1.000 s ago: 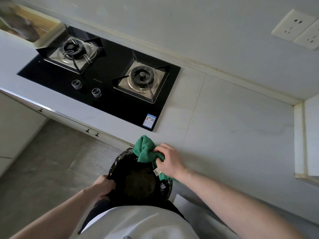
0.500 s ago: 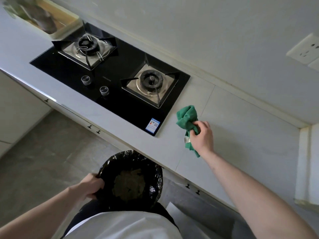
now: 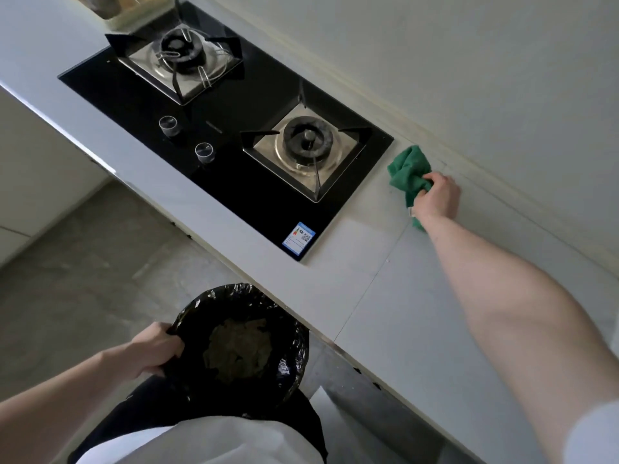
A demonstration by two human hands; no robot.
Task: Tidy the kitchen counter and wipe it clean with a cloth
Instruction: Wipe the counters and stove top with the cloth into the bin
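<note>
While the left hand (image 3: 157, 349) is gripping a bin (image 3: 241, 343) rim, the right hand (image 3: 437, 199) is clutching a green cloth (image 3: 408, 172) at the counter's (image 3: 418, 296) back edge; wiping seems under way, most counter left.

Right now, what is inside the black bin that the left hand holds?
The bin has a black bag as liner, and a brownish-green heap of scraps lies at the bottom. The left hand grips the rim. What lies under the heap is covered.

wall (image 3: 435, 45): pale, plain | floor (image 3: 83, 262): grey tiles | daylight: soft
</note>
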